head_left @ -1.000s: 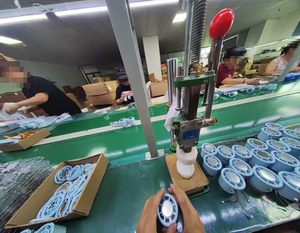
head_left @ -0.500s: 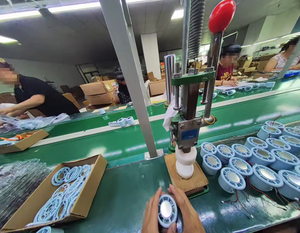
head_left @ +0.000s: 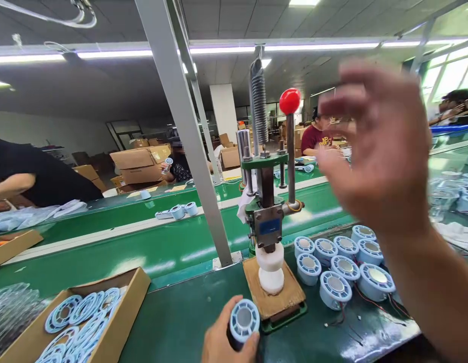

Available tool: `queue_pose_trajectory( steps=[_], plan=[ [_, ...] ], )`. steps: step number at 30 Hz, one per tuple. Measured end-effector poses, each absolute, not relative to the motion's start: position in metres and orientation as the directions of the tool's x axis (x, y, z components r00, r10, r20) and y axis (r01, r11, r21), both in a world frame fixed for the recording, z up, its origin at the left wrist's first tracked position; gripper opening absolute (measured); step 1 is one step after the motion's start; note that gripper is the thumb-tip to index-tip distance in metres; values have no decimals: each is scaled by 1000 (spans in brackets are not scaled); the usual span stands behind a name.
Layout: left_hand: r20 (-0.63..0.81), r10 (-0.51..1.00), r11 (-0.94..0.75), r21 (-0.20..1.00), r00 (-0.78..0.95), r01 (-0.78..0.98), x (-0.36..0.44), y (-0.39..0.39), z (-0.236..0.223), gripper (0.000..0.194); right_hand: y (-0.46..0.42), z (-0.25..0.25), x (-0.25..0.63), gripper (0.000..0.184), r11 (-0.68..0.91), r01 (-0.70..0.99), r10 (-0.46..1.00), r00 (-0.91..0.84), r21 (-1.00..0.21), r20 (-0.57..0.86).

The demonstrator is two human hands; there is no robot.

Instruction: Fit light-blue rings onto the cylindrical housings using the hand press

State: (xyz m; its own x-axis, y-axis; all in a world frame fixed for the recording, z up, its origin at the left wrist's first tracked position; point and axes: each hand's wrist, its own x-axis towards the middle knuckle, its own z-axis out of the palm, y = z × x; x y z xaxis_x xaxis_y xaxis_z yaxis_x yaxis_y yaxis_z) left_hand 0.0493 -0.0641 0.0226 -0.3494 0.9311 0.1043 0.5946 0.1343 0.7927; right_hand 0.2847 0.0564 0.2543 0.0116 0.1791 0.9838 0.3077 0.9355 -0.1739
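In my left hand [head_left: 222,335] is a round light-blue housing [head_left: 244,320] with a spoked rim and a silver disc in its middle, held just in front of the hand press. My right hand [head_left: 385,146] is raised at the right, blurred, its fingers curved and apart with nothing between them. It is to the right of the press lever's red knob [head_left: 290,101], not touching it. White round blocks [head_left: 271,280] sit one above the other under the ram of the hand press [head_left: 269,224], over a brown wooden board [head_left: 252,277].
A cardboard box [head_left: 133,297] of light-blue rings [head_left: 86,307] stands at the left. Several blue housings [head_left: 335,285] with thin wires are grouped right of the press, partly behind my right forearm. A slanted grey post [head_left: 188,131] rises behind. Co-workers sit across the green conveyor [head_left: 173,242].
My right hand has left the blue housing and swung up to the right, near the lever's height. My left hand keeps the housing. The view has tilted upward.
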Motion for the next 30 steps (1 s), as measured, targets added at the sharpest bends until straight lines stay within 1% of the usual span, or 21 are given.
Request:
queue_pose_trajectory(
  steps=[1,2,3,4,6,7,8,11,17,20,22,27,30],
  plan=[
    [117,934,111,803,-339,585,51,-53,35,56,78,287,285,62,920,380,93,22,-95,995],
    [128,938,84,818,-323,568,53,-42,47,55,99,315,281,62,916,396,45,52,-61,998],
    [136,943,56,836,-304,546,56,-32,57,55,118,336,276,62,925,370,81,43,-91,996],
    [140,948,32,853,-287,521,59,-22,65,55,136,350,269,61,934,317,173,1,-165,985],
    [150,954,-11,884,-260,468,65,-5,74,55,163,363,255,56,919,230,354,-125,-320,927],
    [151,957,-28,898,-248,440,67,1,75,56,172,363,249,51,909,208,398,-173,-361,901],
    [150,959,-38,909,-240,414,69,5,75,57,178,361,244,47,906,199,410,-196,-373,891],
    [154,963,-73,940,-222,334,71,9,69,59,183,352,241,42,922,187,372,-176,-340,911],
    [175,963,-141,975,-204,173,82,18,55,60,178,353,244,37,915,186,386,-140,-358,912],
    [190,969,-154,963,-155,220,90,30,48,49,177,353,244,36,917,179,381,-130,-356,915],
    [201,971,-163,952,-129,259,90,35,42,44,177,352,244,36,921,177,371,-121,-348,920],
    [233,970,-212,949,-67,232,82,34,30,52,184,351,240,36,925,166,364,-131,-342,922],
    [222,974,-201,946,-56,254,83,29,31,52,185,355,238,34,903,130,424,-128,-409,897]
  ],
)
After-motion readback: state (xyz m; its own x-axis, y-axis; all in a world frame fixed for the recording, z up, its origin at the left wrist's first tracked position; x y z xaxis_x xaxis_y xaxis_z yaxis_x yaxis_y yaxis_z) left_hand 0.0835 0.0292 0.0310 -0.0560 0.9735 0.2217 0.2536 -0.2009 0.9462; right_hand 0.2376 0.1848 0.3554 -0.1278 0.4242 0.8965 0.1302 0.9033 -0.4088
